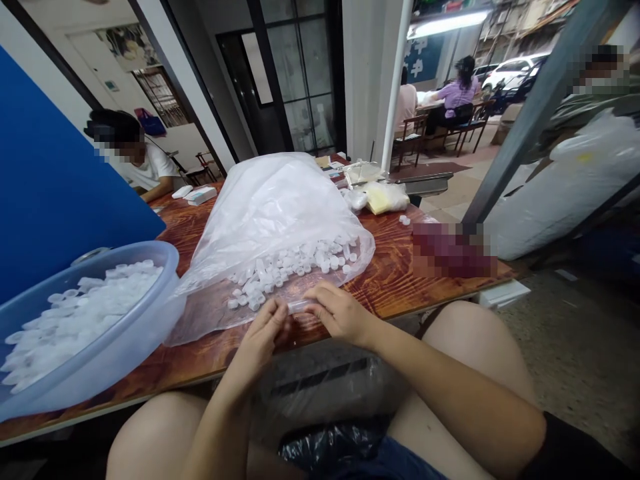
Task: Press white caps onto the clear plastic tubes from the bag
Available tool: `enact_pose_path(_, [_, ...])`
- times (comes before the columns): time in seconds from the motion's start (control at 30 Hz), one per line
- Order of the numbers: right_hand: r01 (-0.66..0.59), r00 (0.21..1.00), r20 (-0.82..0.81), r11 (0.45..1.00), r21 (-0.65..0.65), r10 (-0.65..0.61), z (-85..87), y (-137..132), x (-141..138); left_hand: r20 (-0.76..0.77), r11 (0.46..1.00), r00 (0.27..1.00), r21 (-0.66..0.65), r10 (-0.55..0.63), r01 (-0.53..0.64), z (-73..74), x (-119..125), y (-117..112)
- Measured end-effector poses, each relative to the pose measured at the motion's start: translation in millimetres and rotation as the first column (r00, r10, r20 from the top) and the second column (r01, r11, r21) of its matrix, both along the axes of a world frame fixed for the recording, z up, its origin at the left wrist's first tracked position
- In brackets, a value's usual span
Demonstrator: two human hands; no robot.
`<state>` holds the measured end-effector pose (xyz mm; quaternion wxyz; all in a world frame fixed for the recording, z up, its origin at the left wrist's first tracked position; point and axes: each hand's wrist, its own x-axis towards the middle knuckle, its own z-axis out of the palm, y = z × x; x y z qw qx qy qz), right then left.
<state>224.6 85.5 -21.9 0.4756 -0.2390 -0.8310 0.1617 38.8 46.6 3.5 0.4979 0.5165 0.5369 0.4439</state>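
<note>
My left hand [267, 327] and my right hand [343, 313] meet over the table's front edge. Between their pinched fingertips is a small translucent plastic piece [299, 306], its exact shape hard to make out. Just beyond my fingers, a large clear plastic bag [285, 193] lies on its side with its mouth toward me. Many small whitish plastic caps or short tubes [295, 263] spill inside its opening. To the left stands a blue plastic basin [165, 267], heaped with similar translucent white pieces [95, 313].
The brown wood-grain table [395, 287] bears a yellow plastic-wrapped packet [385, 198] and small white boxes [201, 195] at the back. A blue panel [60, 180] rises at left, a grey metal post [535, 120] at right. Someone in white [155, 167] sits across the table.
</note>
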Motion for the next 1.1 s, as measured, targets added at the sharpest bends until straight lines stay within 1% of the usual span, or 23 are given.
enact_pose_path(0.07, [0.015,1.0,-0.007,0.999,0.035,-0.014,1.9,0,0,0.141,1.0,0.99,-0.02,-0.007,0.01,-0.6,-1,0])
enact_pose_path(0.1, [0.02,1.0,0.0,0.998,0.065,-0.02,3.0,-1,0,0.133,0.999,0.991,-0.032,0.015,-0.011,-1.3,-2,0])
enact_pose_path(0.13, [0.026,1.0,0.015,0.994,0.106,-0.028,3.8,-1,0,0.07,0.998,0.997,-0.043,0.039,-0.036,-2.0,-2,0])
enact_pose_path(0.2, [0.045,0.996,0.061,0.979,0.197,-0.058,3.8,-3,-2,-0.126,0.997,0.99,-0.028,0.065,-0.069,-3.2,-1,-2])
enact_pose_path(0.23, [0.057,0.993,0.083,0.969,0.239,-0.079,3.1,-5,-3,-0.209,0.997,0.975,0.015,0.072,-0.07,-3.6,0,-3])
enact_pose_path(0.3, [0.083,0.988,0.102,0.958,0.275,-0.115,1.3,-8,-6,-0.295,0.988,0.951,0.146,0.092,-0.05,-3.7,2,-7])
enact_pose_path(0.33, [0.093,0.989,0.091,0.962,0.256,-0.119,0.7,-10,-7,-0.31,0.977,0.945,0.21,0.103,-0.038,-3.6,4,-8])
enact_pose_path(0.4, [0.096,0.994,0.038,0.985,0.142,-0.102,0.8,-13,-9,-0.345,0.957,0.934,0.291,0.098,0.007,-3.3,7,-11])
enact_pose_path(0.47, [0.082,0.996,-0.021,0.995,-0.061,-0.083,2.5,-17,-10,-0.405,0.942,0.91,0.331,0.09,0.054,-3.6,9,-13])
enact_pose_path(0.5, [0.067,0.996,-0.045,0.979,-0.191,-0.077,3.7,-19,-10,-0.435,0.934,0.896,0.349,0.091,0.074,-4.0,10,-13])
enact_pose_path(0.53, [0.04,0.996,-0.065,0.94,-0.339,-0.066,4.9,-20,-10,-0.463,0.925,0.881,0.368,0.096,0.093,-4.7,11,-14])
enact_pose_path(0.57, [-0.007,0.995,-0.087,0.868,-0.496,-0.042,6.1,-21,-9,-0.489,0.916,0.867,0.385,0.1,0.111,-5.5,11,-14])
enact_pose_path(0.6, [-0.07,0.993,-0.117,0.761,-0.645,-0.008,7.0,-21,-7,-0.513,0.909,0.852,0.397,0.103,0.129,-6.4,12,-13])
enact_pose_path(0.63, [-0.137,0.988,-0.149,0.631,-0.764,0.033,7.9,-21,-6,-0.535,0.903,0.838,0.403,0.103,0.146,-7.3,12,-13])
enact_pose_path(0.67, [-0.187,0.982,-0.172,0.503,-0.844,0.076,8.7,-21,-4,-0.557,0.899,0.824,0.406,0.103,0.162,-8.1,13,-13])
enact_pose_path(0.7, [-0.21,0.977,-0.179,0.406,-0.89,0.114,9.5,-20,-2,-0.579,0.898,0.809,0.404,0.101,0.177,-8.8,13,-13])
enact_pose_path(0.73, [-0.212,0.974,-0.169,0.358,-0.909,0.149,10.5,-20,0,-0.604,0.897,0.791,0.397,0.096,0.195,-9.1,14,-13])
enact_pose_path(0.77, [-0.206,0.973,-0.149,0.36,-0.91,0.179,11.6,-19,2,-0.63,0.894,0.772,0.39,0.086,0.219,-9.1,14,-13])
enact_pose_path(0.87, [-0.209,0.971,-0.121,0.485,-0.85,0.206,15.6,-21,4,-0.679,0.88,0.734,0.369,0.036,0.299,-6.3,15,-14])
enact_pose_path(0.93, [-0.212,0.974,-0.132,0.544,-0.812,0.183,17.4,-26,2,-0.643,0.875,0.766,0.375,0.007,0.307,-2.2,11,-13])
enact_pose_path(0.97, [-0.205,0.977,-0.129,0.564,-0.8,0.172,17.2,-30,-1,-0.607,0.881,0.794,0.383,0.012,0.279,0.1,7,-11])
enact_pose_path(1.03, [-0.183,0.978,-0.089,0.585,-0.79,0.187,12.4,-41,-10,-0.534,0.901,0.842,0.399,0.079,0.169,3.9,-7,-6])
enact_pose_path(1.1, [-0.16,0.968,-0.019,0.555,-0.816,0.251,-1.4,-57,-24,-0.526,0.914,0.818,0.406,0.233,0.001,4.7,-27,2])
